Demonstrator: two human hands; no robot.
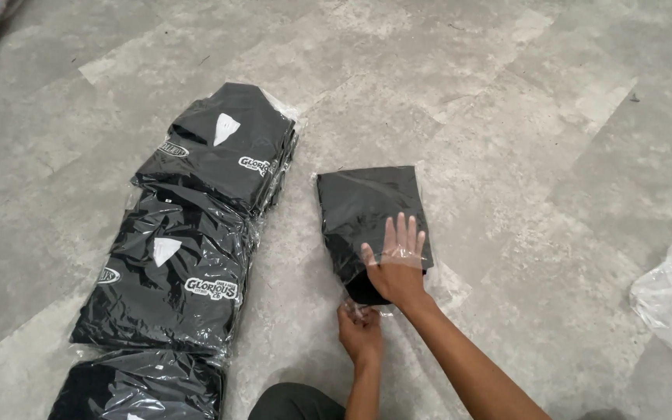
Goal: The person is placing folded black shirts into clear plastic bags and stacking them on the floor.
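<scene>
The right hand [397, 264] lies flat, fingers spread, on a folded black garment [369, 214] in a clear plastic bag [439, 281] on the floor [523, 155]; the left hand [359, 325] pinches the bag's open edge; bagged black shirts [196, 225] lie stacked just left.

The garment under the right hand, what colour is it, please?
Black garment, inside clear plastic; head view.

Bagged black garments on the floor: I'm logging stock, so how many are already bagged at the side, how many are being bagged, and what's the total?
Bagged garments in the row at the side: 3 in view, the nearest cut off by the frame
Garment under the hands: 1
Total: 4
</scene>
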